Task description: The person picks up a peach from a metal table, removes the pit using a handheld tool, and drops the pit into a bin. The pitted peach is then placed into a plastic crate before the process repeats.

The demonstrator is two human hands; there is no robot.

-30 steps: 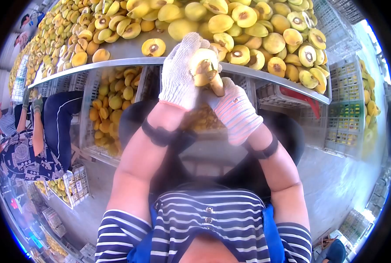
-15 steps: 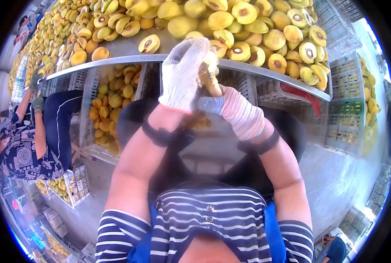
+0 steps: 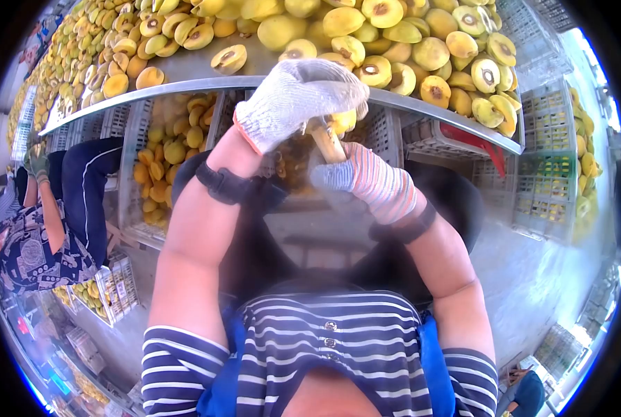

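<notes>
My left hand [image 3: 296,101], in a white knit glove, curls closed over a yellow peach piece [image 3: 343,124] just beyond the table's edge. Part of the peach shows below the fingers; the rest is covered. My right hand [image 3: 378,177], in a striped glove with bluish fingertips, grips a wooden-handled tool [image 3: 328,144]. The handle points up towards the peach, and its working end is hidden by the fruit and the left hand. Halved yellow peaches [image 3: 387,76], many with brown stones showing, lie heaped on the metal table [image 3: 185,69] beyond both hands.
Under the table stand crates, one with peaches [image 3: 175,149]; a red object [image 3: 481,147] lies on another crate. Stacked crates [image 3: 545,167] rise at the right. To the left sits a co-worker [image 3: 43,240] in dark patterned clothing, beside a crate [image 3: 119,288].
My left hand has turned over the peach, its fingers now reaching to the right and covering its top. The right hand stays close by with the tool. The co-worker's hands have moved lower.
</notes>
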